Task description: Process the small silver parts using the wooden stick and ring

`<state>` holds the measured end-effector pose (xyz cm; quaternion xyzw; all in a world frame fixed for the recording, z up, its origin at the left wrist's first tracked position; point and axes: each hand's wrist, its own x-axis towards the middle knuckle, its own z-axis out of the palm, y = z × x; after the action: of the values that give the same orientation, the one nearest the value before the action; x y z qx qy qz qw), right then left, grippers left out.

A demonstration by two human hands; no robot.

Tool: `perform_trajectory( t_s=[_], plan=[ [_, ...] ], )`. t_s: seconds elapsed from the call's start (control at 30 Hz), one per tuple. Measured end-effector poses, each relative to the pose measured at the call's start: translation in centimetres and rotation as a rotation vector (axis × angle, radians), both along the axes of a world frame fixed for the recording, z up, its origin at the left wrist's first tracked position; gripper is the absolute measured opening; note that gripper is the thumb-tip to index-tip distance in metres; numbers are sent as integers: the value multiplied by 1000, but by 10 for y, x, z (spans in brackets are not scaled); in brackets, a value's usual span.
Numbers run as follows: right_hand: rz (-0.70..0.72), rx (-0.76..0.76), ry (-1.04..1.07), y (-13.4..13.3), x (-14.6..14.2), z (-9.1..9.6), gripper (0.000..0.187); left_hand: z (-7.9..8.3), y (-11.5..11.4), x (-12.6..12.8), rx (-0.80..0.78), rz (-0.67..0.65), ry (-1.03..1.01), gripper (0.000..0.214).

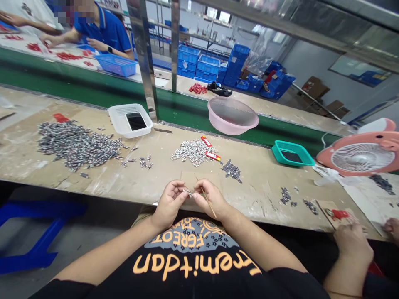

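Note:
Close to my body at the table's front edge, my left hand (pixel 171 202) pinches a small silvery piece (pixel 188 193) between thumb and fingers. My right hand (pixel 214 201) meets it from the other side, its thumb tip at the piece. A thin yellowish stick (pixel 208 202) lies across my right hand, held in its fingers; whether its tip is a brush I cannot tell. Beyond my hands lies a pile of small white-and-grey pieces (pixel 193 153), with two red packets (pixel 213 156) at its right side. A smaller heap of dark grey pieces (pixel 231 171) sits to the right.
A large pile of grey pieces (pixel 77 145) covers the left. Behind stand a white basket (pixel 116 120) holding a phone, a pink basin (pixel 232 124) and a green basket (pixel 293 160). An orange fan (pixel 361 153) and a co-worker's hand (pixel 353 241) are at right. Others work across the green belt.

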<state>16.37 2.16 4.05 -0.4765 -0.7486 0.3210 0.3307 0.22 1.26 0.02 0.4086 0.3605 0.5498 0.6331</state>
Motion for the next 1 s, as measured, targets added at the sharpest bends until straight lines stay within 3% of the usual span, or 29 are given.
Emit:
perform_trajectory(
  t_s=[0.33,0.6,0.7,0.8,0.87,1.0],
  plan=[
    [-172,61,53,4,38,-11,11,-4,3,-3,20,26,47,20],
    [-41,181,1,-1,32,-9,12,4,6,-2,146,11,236,10],
    [-150,211,30,8,57,-16,18,7,22,-27,244,76,480,12],
    [-436,218,36,21,107,-26,21,7,51,-69,283,104,879,19],
    [-572,219,-68,28,140,-32,20,6,71,-96,295,94,1135,21],
    [-482,224,-380,31,173,-40,14,9,95,-129,273,57,1435,24]
  ],
)
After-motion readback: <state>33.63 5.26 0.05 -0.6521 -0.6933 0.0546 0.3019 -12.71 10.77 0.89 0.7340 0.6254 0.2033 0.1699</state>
